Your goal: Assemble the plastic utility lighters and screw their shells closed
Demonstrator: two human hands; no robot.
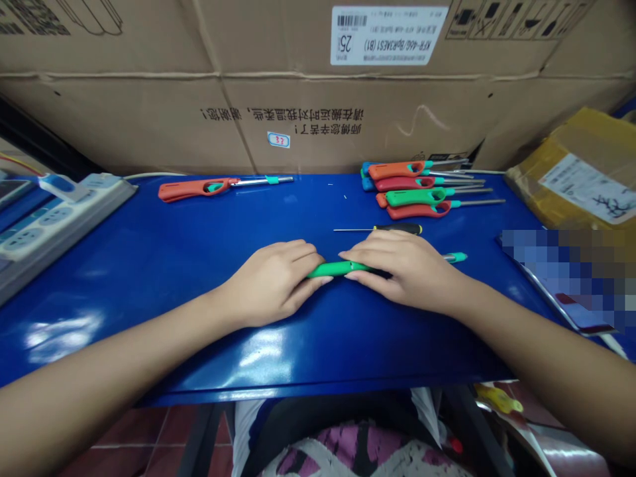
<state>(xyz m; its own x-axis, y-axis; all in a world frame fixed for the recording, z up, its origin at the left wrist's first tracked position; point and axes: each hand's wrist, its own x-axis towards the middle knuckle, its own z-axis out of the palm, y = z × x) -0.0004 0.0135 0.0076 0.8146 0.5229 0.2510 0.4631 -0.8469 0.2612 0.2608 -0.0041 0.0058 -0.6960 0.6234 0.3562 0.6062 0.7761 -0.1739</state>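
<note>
A green long-necked gas lighter (334, 269) lies crosswise between my two hands, just above the blue table. My left hand (278, 278) is closed on its handle end. Fingers of my right hand (405, 268) grip it further along and hide its trigger area. Past my right hand its metal tube shows, with a teal tip (456, 258). Behind my right hand lies a small screwdriver (397, 228) with a black and yellow handle, its thin shaft pointing left.
Several colored lighters (417, 192) are piled at the back right. One red lighter (199, 189) lies back left. A power strip (59, 218) borders the left, a phone (566, 291) and taped carton (581, 172) the right. A big cardboard box (163, 126) walls the back.
</note>
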